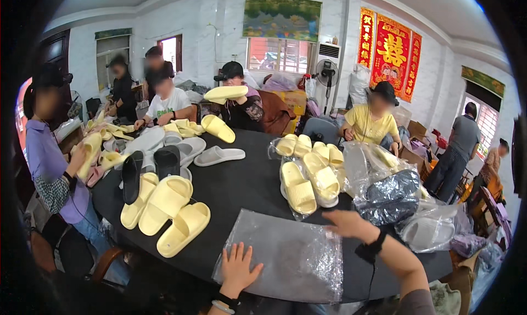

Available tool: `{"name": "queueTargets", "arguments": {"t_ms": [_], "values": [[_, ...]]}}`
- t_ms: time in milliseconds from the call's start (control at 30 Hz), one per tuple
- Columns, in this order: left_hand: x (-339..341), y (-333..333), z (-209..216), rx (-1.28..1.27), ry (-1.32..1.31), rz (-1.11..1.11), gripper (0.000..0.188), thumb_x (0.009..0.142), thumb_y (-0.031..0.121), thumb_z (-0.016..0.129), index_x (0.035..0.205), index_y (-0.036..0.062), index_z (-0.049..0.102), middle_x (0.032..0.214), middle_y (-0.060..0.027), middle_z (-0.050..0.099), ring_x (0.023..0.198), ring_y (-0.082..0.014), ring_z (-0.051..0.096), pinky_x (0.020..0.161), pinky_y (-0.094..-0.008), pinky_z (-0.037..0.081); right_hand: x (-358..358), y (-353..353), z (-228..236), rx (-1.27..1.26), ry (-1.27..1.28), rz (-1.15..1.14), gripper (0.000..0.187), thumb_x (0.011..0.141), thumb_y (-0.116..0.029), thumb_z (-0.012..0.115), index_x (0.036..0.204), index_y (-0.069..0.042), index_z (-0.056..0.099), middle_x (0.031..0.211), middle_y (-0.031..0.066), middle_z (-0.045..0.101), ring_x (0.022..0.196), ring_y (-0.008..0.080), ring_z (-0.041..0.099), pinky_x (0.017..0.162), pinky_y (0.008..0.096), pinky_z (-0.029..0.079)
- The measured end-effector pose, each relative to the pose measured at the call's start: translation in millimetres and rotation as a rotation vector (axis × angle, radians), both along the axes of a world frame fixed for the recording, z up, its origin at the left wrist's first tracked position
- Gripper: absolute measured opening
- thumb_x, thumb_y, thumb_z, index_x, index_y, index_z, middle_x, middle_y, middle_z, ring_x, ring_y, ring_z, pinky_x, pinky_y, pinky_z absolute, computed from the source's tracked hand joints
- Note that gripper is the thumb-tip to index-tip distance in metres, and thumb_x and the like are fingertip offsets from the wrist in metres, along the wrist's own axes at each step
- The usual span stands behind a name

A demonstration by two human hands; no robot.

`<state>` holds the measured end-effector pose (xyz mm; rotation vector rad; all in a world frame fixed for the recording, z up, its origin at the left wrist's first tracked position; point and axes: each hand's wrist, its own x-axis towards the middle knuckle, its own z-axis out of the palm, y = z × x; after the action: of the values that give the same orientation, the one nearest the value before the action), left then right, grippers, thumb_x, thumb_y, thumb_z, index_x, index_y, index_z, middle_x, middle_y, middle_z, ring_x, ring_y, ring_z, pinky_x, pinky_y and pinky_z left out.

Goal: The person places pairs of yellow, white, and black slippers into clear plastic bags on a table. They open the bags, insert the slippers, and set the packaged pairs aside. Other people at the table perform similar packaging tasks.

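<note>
A clear plastic bag (285, 260) lies flat on the black table in front of me. My left hand (239, 267) rests on its left part with fingers spread. Over the bag's upper right corner is my right hand (349, 225), fingers stretched toward the left and nothing seen in them; whether it touches the bag I cannot tell. Left of the bag lie several loose yellow slippers (184, 229), with a black slipper (131, 176) behind them. Beyond my right hand are pairs of yellow slippers (298, 187), partly in clear plastic.
Bagged dark slippers (392, 191) and a bagged grey slipper (430, 232) crowd the table's right side. A grey slipper (219, 156) lies mid-table. Several people sit or stand around the table; one holds up a yellow slipper (226, 93). A wooden chair arm (105, 264) is at lower left.
</note>
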<state>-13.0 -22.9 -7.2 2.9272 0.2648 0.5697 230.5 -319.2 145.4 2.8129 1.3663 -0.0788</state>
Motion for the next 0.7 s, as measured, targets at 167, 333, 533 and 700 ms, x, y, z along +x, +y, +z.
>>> {"name": "queueTargets", "arguments": {"t_ms": [167, 333, 533, 700], "values": [[-1, -1, 4, -0.007, -0.032, -0.026, 0.074, 0.093, 0.063, 0.047, 0.143, 0.0083, 0.051, 0.151, -0.0214, 0.043, 0.143, -0.0385, 0.035, 0.116, -0.0614, 0.017, 86, 41, -9, 0.073, -0.37, -0.244, 0.063, 0.09, -0.034, 0.061, 0.145, -0.008, 0.044, 0.142, 0.0091, 0.053, 0.131, 0.03, 0.05, 0.103, 0.048, 0.044], [2, 1, -3, 0.034, -0.036, -0.037, 0.074, 0.092, 0.063, 0.049, 0.142, 0.009, 0.053, 0.148, -0.0217, 0.046, 0.14, -0.0398, 0.039, 0.115, -0.0627, 0.019, 120, 45, -64, 0.162, -0.542, -0.221, 0.068, 0.084, -0.02, 0.061, 0.148, -0.013, 0.041, 0.151, 0.0067, 0.044, 0.139, 0.0265, 0.041, 0.112, 0.0493, 0.032], [-11, -5, 21, -0.028, -0.053, -0.013, 0.072, 0.089, 0.054, 0.057, 0.143, 0.0067, 0.05, 0.149, -0.0203, 0.045, 0.139, -0.0376, 0.038, 0.117, -0.0569, 0.021, 103, 68, -30, 0.228, -0.325, -0.32, 0.066, 0.084, -0.027, 0.063, 0.146, -0.019, 0.042, 0.149, 0.0066, 0.046, 0.131, 0.0298, 0.048, 0.104, 0.0517, 0.041], [-9, -8, 15, -0.014, -0.089, -0.028, 0.071, 0.09, 0.054, 0.056, 0.143, 0.0064, 0.05, 0.148, -0.0213, 0.046, 0.139, -0.0376, 0.039, 0.116, -0.0559, 0.022, 140, 43, -31, 0.184, -0.353, -0.234, 0.064, 0.085, -0.03, 0.06, 0.146, -0.022, 0.042, 0.15, 0.0084, 0.045, 0.125, 0.0324, 0.053, 0.101, 0.0509, 0.044]]}}
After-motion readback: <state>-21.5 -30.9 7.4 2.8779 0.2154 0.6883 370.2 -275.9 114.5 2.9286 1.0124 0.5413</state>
